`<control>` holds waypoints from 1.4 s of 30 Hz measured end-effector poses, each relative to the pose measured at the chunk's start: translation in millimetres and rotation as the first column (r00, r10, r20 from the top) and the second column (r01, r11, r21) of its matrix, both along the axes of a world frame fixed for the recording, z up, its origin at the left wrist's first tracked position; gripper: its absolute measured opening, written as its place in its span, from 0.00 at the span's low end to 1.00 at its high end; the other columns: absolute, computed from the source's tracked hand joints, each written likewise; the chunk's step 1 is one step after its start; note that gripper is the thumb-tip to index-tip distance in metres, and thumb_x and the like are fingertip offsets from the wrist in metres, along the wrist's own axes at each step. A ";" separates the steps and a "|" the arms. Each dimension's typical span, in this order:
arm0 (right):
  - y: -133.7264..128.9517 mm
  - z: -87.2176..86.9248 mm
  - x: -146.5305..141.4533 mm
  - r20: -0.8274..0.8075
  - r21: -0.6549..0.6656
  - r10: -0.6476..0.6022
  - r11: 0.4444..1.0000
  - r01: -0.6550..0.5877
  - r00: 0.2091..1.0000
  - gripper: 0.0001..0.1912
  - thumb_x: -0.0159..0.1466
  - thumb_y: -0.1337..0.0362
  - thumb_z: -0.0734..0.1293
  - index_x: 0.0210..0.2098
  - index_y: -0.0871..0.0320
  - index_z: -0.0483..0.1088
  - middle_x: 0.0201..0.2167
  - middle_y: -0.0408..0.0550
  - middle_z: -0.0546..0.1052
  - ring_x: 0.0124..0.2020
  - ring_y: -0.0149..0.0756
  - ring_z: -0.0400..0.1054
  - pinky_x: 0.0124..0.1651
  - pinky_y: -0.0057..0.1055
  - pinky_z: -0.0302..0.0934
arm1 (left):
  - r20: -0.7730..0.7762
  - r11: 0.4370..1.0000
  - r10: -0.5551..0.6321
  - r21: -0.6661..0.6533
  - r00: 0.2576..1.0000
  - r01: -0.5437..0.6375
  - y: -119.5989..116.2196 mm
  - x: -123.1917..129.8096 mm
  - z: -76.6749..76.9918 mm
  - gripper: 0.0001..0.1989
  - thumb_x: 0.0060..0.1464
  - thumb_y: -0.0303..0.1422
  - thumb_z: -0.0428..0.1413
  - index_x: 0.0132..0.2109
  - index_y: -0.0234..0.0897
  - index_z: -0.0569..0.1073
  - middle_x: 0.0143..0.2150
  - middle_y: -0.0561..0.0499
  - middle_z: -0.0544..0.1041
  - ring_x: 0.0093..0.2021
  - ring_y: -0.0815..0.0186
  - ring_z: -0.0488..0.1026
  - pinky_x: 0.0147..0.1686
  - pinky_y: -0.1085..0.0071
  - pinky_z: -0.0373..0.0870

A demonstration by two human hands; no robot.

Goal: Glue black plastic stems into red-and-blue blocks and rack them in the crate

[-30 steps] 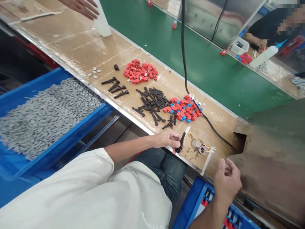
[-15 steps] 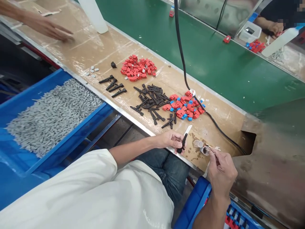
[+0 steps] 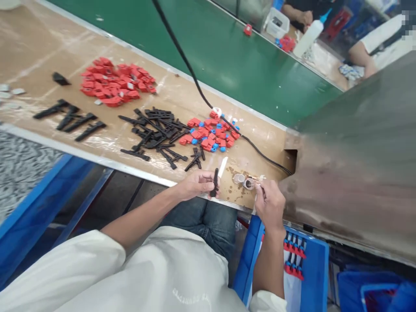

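Note:
My left hand (image 3: 199,184) is closed round a black part (image 3: 215,183), held upright over the table's front edge. A white strip (image 3: 222,166) lies just behind it. My right hand (image 3: 270,200) pinches a thin stick (image 3: 255,185) whose end is at a small round jar (image 3: 248,183). Beside this jar, on its left, is a clear round lid or cup (image 3: 238,178). Dark wet spots surround both. Behind my left hand lie a pile of black parts (image 3: 157,128) and a pile of red and blue pieces (image 3: 212,132).
A red pile (image 3: 117,82) lies farther left. A black cable (image 3: 191,71) crosses the green belt (image 3: 250,82). A metal panel (image 3: 351,164) stands at right. Blue bins (image 3: 320,264) sit below the table. Other people work across the belt.
The view has swung right, so the table's contents appear farther left and the right-hand bin shows more. The other person's hand at upper left is out of view. Both my hands keep their holds.

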State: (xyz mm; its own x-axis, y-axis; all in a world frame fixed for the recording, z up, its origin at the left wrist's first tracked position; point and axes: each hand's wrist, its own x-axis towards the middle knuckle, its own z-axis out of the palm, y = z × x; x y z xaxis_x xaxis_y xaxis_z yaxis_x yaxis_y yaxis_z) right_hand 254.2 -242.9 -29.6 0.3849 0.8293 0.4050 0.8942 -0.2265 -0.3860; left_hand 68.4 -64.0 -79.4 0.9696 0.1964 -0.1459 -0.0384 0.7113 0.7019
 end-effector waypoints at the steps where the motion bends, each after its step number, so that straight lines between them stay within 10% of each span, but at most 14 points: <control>1: -1.3 -1.3 -1.3 0.007 -0.019 -0.013 1.000 0.013 1.000 0.10 0.71 0.65 0.61 0.43 0.56 0.75 0.37 0.49 0.77 0.39 0.34 0.73 0.42 0.29 0.66 | 0.001 1.000 -0.008 -0.003 1.000 0.008 0.2 -0.4 0.0 0.21 0.45 0.43 0.70 0.36 0.30 0.76 0.30 0.46 0.80 0.29 0.66 0.78 0.25 0.77 0.70; 25: 4.5 -5.3 7.9 -0.034 0.063 0.026 0.998 -0.024 0.999 0.10 0.70 0.62 0.63 0.39 0.55 0.76 0.35 0.48 0.79 0.35 0.34 0.74 0.40 0.32 0.68 | -0.031 0.997 0.044 -0.058 0.999 -0.046 2.4 8.5 -1.1 0.25 0.40 0.45 0.72 0.37 0.30 0.75 0.32 0.46 0.79 0.31 0.65 0.79 0.29 0.75 0.73; 37: 2.2 -0.4 1.1 -0.128 0.197 -0.209 0.953 0.231 0.970 0.12 0.69 0.58 0.64 0.34 0.57 0.74 0.30 0.47 0.75 0.30 0.33 0.69 0.35 0.30 0.61 | -0.048 0.992 0.125 -0.027 0.991 -0.126 -6.2 19.8 -3.5 0.28 0.38 0.50 0.72 0.36 0.31 0.76 0.27 0.49 0.76 0.29 0.67 0.76 0.34 0.72 0.73; 42: -1.4 -0.1 0.3 -0.049 0.164 -0.085 0.982 0.092 0.995 0.11 0.70 0.60 0.63 0.38 0.56 0.75 0.32 0.48 0.78 0.32 0.34 0.72 0.38 0.31 0.64 | -0.011 0.988 0.154 -0.004 0.988 -0.154 -11.2 27.4 6.2 0.27 0.39 0.50 0.71 0.36 0.30 0.78 0.30 0.47 0.77 0.31 0.67 0.76 0.37 0.71 0.72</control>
State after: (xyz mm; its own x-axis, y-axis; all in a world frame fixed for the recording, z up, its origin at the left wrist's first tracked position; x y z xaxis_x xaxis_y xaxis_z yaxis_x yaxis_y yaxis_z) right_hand 254.5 -244.2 -29.6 0.4729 0.7138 0.5166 0.8560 -0.2333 -0.4613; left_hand 95.7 -75.2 -73.1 0.9264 0.3420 -0.1576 -0.1399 0.7010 0.6993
